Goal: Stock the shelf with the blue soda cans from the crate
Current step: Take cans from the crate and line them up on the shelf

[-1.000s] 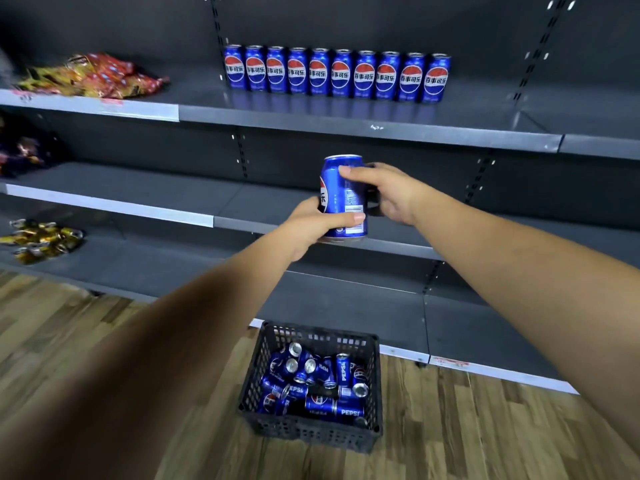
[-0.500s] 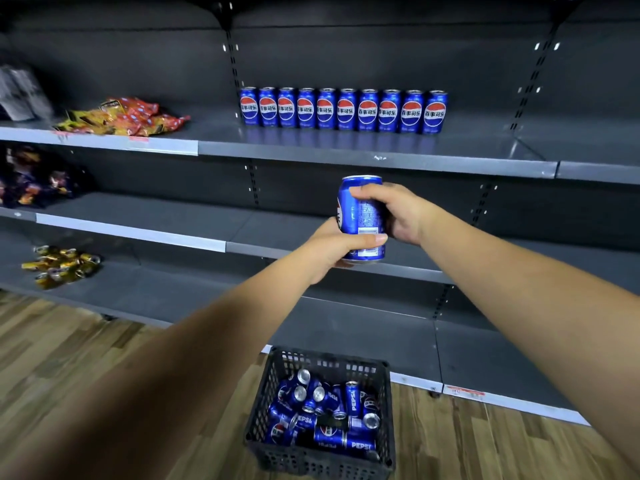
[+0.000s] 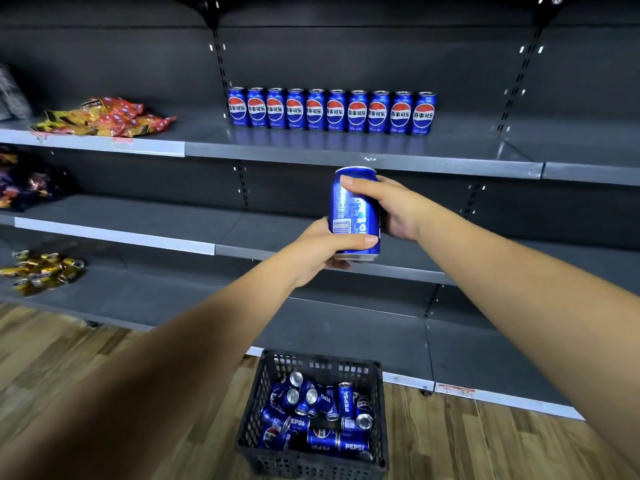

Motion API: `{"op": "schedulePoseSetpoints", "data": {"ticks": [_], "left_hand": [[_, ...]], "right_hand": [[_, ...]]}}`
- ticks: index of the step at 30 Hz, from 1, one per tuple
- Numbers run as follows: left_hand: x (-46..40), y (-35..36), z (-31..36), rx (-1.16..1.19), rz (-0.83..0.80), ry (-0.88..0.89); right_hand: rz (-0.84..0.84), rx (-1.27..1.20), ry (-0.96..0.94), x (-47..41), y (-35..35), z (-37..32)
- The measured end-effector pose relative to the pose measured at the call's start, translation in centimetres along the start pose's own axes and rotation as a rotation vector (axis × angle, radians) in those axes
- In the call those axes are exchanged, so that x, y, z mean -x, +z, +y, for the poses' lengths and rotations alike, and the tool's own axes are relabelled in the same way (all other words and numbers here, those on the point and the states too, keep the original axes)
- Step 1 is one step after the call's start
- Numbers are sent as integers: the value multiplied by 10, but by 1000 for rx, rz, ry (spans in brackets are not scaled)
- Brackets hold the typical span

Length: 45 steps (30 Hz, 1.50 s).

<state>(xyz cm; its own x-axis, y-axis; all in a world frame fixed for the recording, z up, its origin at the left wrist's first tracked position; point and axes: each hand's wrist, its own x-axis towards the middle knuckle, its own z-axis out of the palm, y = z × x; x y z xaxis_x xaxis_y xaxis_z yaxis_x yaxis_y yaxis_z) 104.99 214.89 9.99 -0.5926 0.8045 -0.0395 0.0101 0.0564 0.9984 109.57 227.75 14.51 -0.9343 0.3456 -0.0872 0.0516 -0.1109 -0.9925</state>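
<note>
Both hands hold one upright blue soda can [image 3: 353, 216] in mid-air, in front of the grey shelves. My left hand [image 3: 322, 247] grips its lower part, thumb across the front. My right hand [image 3: 394, 206] grips its upper part from the right. Several blue cans [image 3: 330, 110] stand in a row, labels forward, at the back of the upper shelf [image 3: 346, 157]. On the floor below stands a black plastic crate [image 3: 311, 459] with several blue cans [image 3: 318, 417] lying loose inside.
Red and yellow snack bags [image 3: 104, 117] lie on the upper shelf's left part. Dark packets [image 3: 24, 181] sit on the middle shelf at far left, gold wrapped items [image 3: 41, 270] on the lower one. The floor is wood plank.
The can has been turned in my hands, its barcode side now facing me, and it sits a little higher toward the upper shelf's edge. My view has tilted upward.
</note>
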Motion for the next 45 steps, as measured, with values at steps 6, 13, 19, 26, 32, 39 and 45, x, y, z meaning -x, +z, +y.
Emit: {"op": "schedulePoseSetpoints", "data": {"ticks": [6, 13, 19, 26, 32, 39, 45], "left_hand": [[-3, 10, 1, -5, -65, -71], [-11, 28, -2, -94, 27, -65], [-13, 25, 3, -40, 1, -59], [-15, 18, 1, -1, -79, -49], [-21, 39, 3, -204, 106, -31], [-35, 55, 5, -172, 200, -26], [-43, 59, 10, -178, 92, -20]], "right_hand": [[133, -11, -32, 3, -6, 7], [256, 139, -59, 3, -8, 8], [187, 183, -4, 3, -17, -5], [103, 8, -52, 8, -26, 2], [248, 93, -107, 1, -29, 2], [175, 137, -36, -4, -50, -9], [85, -5, -8, -5, -71, -8]]}}
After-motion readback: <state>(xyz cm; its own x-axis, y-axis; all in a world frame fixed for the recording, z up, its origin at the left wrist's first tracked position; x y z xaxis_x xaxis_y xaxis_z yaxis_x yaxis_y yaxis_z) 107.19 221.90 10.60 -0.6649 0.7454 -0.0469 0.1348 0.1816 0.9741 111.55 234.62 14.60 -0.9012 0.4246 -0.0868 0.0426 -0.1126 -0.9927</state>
